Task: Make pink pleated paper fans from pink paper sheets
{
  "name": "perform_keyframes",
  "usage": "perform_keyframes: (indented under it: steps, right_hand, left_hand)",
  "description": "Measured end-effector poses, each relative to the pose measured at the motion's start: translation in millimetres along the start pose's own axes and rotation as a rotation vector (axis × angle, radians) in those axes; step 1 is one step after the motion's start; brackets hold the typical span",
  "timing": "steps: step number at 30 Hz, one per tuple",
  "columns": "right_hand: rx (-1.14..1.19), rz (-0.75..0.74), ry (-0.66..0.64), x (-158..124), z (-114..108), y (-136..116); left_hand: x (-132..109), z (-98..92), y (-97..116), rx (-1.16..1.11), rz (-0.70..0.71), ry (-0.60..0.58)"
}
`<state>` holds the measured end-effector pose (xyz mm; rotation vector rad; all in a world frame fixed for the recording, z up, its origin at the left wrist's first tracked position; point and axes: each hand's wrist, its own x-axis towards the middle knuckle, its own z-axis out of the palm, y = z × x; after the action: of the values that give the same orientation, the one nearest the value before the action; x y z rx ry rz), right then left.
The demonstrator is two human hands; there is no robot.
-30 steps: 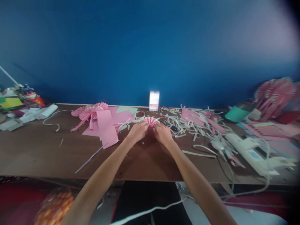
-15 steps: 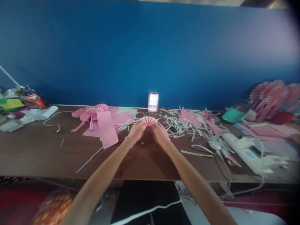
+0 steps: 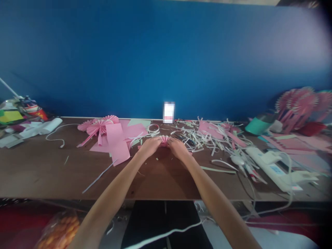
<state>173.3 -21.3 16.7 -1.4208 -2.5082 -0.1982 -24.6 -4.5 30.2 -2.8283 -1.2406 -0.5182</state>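
A small pink pleated paper fan is held between my two hands above the middle of the brown table. My left hand grips its left side and my right hand its right side, with the fingers closed and the folds showing between them. Most of the fan is hidden behind the fingers. Just left of my left hand lie flat sheets of pink paper. Beyond my right hand spreads a heap of thin white paper strips.
Finished pink paper rosettes lie at the left, and more rosettes stand at the far right. A lit phone leans against the blue wall. A white glue gun and a white power strip with cables sit at the right.
Both hands have come slightly lower and nearer with the fan. Its pleats, fanned upward before, now show as a smaller, narrower piece between the fingers.
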Motion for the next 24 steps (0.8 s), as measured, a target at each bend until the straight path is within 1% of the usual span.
perform_keyframes:
  steps: [3,6,9,11,14,16,18,21,23,24]
  right_hand:
    - [0.039,0.018,-0.010,-3.7,-2.7,4.1]
    - [0.052,0.059,-0.023,-8.4,-6.5,8.3]
    - [0.058,0.068,-0.046,-10.6,-10.3,9.1]
    - [0.052,0.061,-0.054,-10.1,-12.7,7.3]
    - [0.036,0.044,-0.017,-8.5,-14.8,4.2]
    - [0.020,0.037,0.051,-7.9,-14.3,3.9]
    - [-0.006,0.051,0.151,-7.9,-12.2,5.7]
    - [-0.047,0.100,0.313,-8.4,-8.1,10.5]
    - [-0.066,0.103,0.385,-8.6,-5.9,12.9]
    - [-0.073,0.091,0.409,-8.6,-5.0,13.5]
  left_hand:
    - [-0.7,-0.3,-2.7,-0.052,0.025,-0.023]
    - [-0.1,0.3,-4.0,-0.064,0.005,-0.051]
    - [0.7,1.1,-4.4,-0.045,-0.010,-0.048]
    - [0.7,1.4,-4.3,-0.028,-0.047,-0.038]
    - [-0.1,0.8,-3.7,-0.015,-0.115,0.001]
    - [-0.5,-0.6,-3.1,-0.021,-0.138,0.034]
    - [-0.5,-2.6,-2.7,-0.025,-0.151,0.092]
    - [-0.4,-4.4,-3.8,-0.056,-0.179,0.261]
    - [-0.3,-3.5,-5.9,-0.164,-0.237,0.388]
    - [-0.1,-2.6,-7.1,-0.247,-0.281,0.429]
